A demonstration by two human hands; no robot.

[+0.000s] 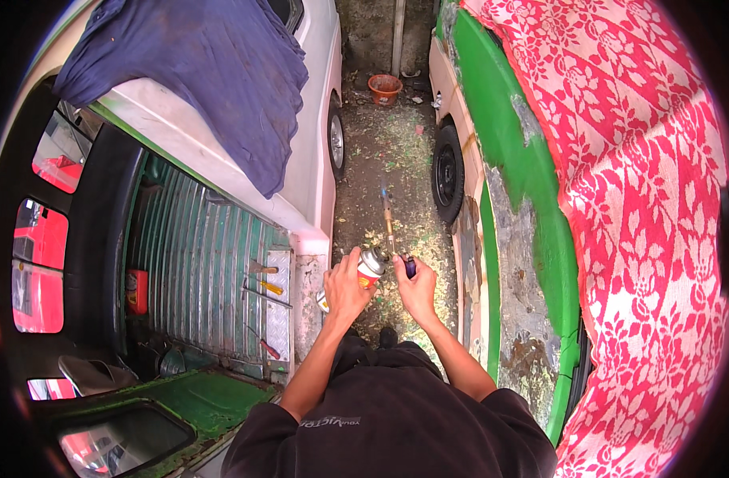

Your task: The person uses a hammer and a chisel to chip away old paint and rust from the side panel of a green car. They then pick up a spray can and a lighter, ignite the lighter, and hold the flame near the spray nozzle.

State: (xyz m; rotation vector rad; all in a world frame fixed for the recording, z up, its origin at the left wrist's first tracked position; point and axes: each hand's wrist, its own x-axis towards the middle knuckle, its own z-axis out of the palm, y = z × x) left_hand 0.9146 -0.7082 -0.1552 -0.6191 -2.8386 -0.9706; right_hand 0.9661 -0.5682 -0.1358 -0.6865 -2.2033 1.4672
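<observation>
My left hand is wrapped round a gas canister with a white top and a red and yellow label. From its top a blow torch nozzle points away from me, with a faint blue flame at its tip. My right hand is closed on a small dark purple object, which looks like a lighter, right beside the torch's valve end. The fingers hide part of it.
On the left, an open van's ribbed green floor carries a yellow-handled screwdriver and a red container. A blue cloth drapes the white body. At right stands a scraped green vehicle under a red floral cover. An orange basin sits ahead.
</observation>
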